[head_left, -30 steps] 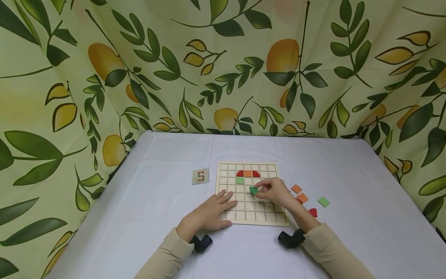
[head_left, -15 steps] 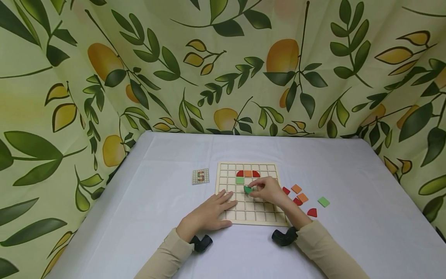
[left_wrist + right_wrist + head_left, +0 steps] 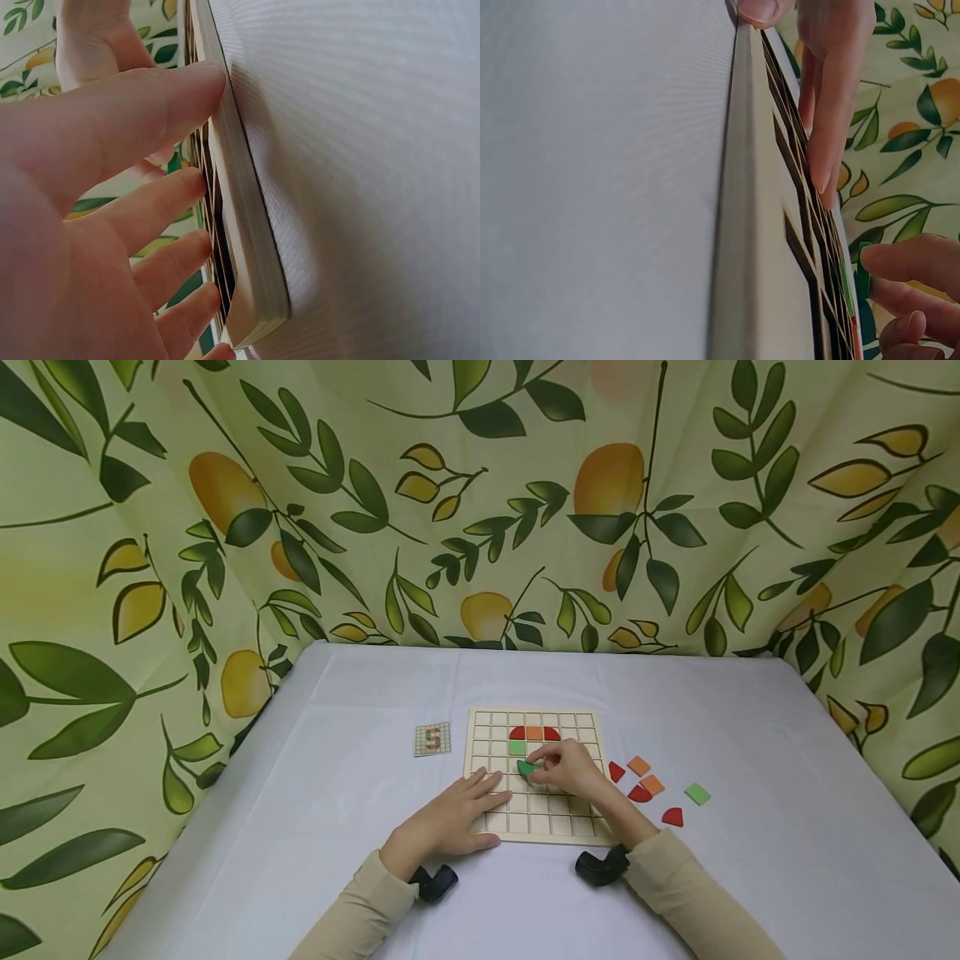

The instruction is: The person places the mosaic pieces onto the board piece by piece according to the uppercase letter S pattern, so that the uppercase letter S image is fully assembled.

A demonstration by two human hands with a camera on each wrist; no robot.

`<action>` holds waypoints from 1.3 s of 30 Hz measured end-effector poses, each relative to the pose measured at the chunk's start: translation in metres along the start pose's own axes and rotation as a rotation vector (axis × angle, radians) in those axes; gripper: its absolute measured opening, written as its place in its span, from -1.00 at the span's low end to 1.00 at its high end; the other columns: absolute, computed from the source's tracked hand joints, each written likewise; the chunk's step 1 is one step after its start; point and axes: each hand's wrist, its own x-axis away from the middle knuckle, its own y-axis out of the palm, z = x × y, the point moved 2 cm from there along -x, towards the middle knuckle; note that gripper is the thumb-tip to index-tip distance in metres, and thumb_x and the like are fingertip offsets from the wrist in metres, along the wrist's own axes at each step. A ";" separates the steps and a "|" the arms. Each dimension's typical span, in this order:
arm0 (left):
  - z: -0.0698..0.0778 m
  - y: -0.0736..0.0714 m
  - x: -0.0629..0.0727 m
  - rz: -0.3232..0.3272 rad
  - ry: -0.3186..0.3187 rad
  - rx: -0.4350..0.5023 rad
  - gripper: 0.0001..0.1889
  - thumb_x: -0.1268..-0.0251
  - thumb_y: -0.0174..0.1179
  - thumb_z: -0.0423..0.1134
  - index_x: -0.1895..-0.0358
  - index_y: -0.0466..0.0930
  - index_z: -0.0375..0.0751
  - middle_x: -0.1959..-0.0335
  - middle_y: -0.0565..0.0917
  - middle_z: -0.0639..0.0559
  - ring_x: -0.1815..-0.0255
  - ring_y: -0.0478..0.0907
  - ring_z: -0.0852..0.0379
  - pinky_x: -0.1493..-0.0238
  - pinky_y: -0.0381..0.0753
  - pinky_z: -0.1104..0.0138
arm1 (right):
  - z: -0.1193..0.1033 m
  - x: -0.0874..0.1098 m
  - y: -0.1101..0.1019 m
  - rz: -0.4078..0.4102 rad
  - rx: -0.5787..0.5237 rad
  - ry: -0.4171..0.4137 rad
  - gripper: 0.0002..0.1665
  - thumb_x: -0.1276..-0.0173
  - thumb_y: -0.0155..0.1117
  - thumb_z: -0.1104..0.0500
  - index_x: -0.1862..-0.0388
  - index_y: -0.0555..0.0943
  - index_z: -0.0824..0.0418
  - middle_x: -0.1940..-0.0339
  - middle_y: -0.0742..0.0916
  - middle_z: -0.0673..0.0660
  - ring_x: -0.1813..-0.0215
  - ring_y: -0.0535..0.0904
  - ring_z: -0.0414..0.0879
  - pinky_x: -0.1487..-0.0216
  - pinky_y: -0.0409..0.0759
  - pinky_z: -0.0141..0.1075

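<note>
My right hand [image 3: 572, 770] pinches a dark green rounded tile [image 3: 524, 769] between thumb and fingertips, close over the wooden grid board [image 3: 531, 838]. In the right wrist view the green tile [image 3: 864, 271] stands on edge at the fingertips. My left hand [image 3: 455, 814] lies spread on the board's lower left, fingers straight; the left wrist view has its thumb [image 3: 176, 94] on the board's edge. Near the top of the grid, two red rounded tiles [image 3: 551, 734] flank an orange square [image 3: 534, 733]. Under the left red one lies a light green square [image 3: 517, 747].
A small card [image 3: 432, 739] printed with a coloured grid pattern lies left of the board. To the right are loose red tiles [image 3: 672, 817], orange squares [image 3: 638, 766] and a light green square [image 3: 697, 793] on the white tablecloth [image 3: 360, 718]. A leaf-patterned curtain [image 3: 480, 510] hangs behind.
My right hand has moved left across the board with the dark green tile, uncovering red tiles at the right. The left hand has stayed in place.
</note>
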 end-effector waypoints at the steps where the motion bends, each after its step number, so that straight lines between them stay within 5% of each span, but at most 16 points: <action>1: 0.000 0.000 0.000 0.000 0.001 -0.003 -0.35 -0.31 0.16 0.05 -0.44 0.27 0.02 -0.56 0.16 -0.03 -0.62 -0.01 -0.10 -0.59 0.12 0.01 | 0.000 -0.001 0.001 0.001 0.001 0.005 -0.77 -0.07 0.46 0.29 0.24 0.74 0.30 0.70 0.40 -0.06 0.54 0.28 -0.20 0.49 0.23 -0.46; 39: 0.001 -0.002 0.000 -0.006 -0.002 0.007 -0.36 -0.33 0.15 0.03 -0.45 0.26 0.01 -0.57 0.15 -0.04 -0.62 -0.02 -0.11 -0.59 0.11 0.00 | -0.005 -0.018 0.006 -0.009 0.038 0.050 -0.75 -0.05 0.48 0.28 0.22 0.76 0.27 0.68 0.45 -0.02 0.54 0.30 -0.18 0.51 0.23 -0.42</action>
